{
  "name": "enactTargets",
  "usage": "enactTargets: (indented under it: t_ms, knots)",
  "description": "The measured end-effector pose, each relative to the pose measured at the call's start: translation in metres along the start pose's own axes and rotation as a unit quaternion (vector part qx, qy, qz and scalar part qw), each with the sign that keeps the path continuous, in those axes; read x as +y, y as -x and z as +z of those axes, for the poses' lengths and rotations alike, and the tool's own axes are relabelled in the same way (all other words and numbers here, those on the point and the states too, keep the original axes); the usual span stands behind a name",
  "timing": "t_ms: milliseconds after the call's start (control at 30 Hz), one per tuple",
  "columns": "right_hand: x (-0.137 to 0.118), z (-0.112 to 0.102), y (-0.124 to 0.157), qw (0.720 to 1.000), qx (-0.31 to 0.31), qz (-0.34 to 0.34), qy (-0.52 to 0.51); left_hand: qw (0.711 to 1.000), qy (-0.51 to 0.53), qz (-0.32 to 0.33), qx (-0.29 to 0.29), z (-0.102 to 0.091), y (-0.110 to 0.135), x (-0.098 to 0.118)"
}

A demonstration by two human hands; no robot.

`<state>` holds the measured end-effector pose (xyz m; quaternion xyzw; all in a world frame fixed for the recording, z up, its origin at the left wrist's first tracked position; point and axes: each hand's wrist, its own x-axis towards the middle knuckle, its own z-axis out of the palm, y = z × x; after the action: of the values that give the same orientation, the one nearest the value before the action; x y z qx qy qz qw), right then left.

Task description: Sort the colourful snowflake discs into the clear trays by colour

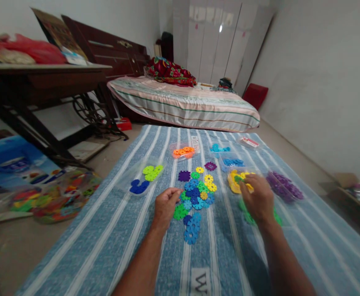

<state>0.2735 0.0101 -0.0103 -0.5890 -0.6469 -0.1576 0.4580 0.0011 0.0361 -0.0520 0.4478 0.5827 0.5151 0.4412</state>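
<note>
Notched plastic snowflake discs (193, 193) lie in a mixed pile of blue, green, yellow and purple on the striped cloth. My left hand (166, 205) is at the pile's left edge, its fingertips pressed together; what they hold, if anything, is hidden. Over a clear box of yellow discs (233, 186), my right hand (258, 199) pinches a green snowflake disc (238, 178). Below that hand and partly hidden by it is a box of green discs (246, 213). Purple discs (284, 187) fill a box just to its right.
Clear boxes with orange discs (183, 152), light blue discs (219, 148) and blue discs (233, 162) stand farther back. At left, one tray holds lime discs (152, 172) and dark blue discs (139, 186). A bed (186, 105) stands beyond the cloth-covered table (105, 246).
</note>
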Motion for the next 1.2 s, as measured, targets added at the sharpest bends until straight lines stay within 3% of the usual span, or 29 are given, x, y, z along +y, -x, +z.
enactTargets:
  t_ms: [133,233,367,500,633,767,967,1200]
  knots:
    - [0.025,-0.024,0.013,0.99,-0.016,0.025,0.136,1.0,-0.012,0.0,0.003,0.001,0.002,0.001]
    - [0.023,-0.026,0.025,0.988,-0.05,0.028,0.145,1.0,-0.013,-0.003,0.001,0.002,0.003,0.002]
    - [-0.015,-0.003,0.04,0.995,-0.099,-0.013,0.0,1.0,-0.004,-0.008,-0.001,0.003,0.003,0.002]
    - [-0.067,0.031,0.055,0.976,-0.184,-0.069,-0.094,1.0,0.002,-0.011,0.001,0.002,0.004,0.003]
    - [-0.106,0.057,0.063,0.951,-0.275,-0.105,-0.09,1.0,0.012,-0.015,0.002,0.002,0.004,0.004]
    - [-0.123,0.072,0.062,0.937,-0.323,-0.114,-0.062,1.0,0.02,-0.012,0.001,0.002,0.004,0.003]
    - [-0.125,0.078,0.066,0.941,-0.308,-0.117,-0.085,0.999,0.029,-0.014,-0.004,0.003,0.004,0.002]
    - [-0.112,0.065,0.065,0.948,-0.216,-0.059,-0.225,1.0,0.02,-0.014,-0.009,0.002,0.004,0.001]
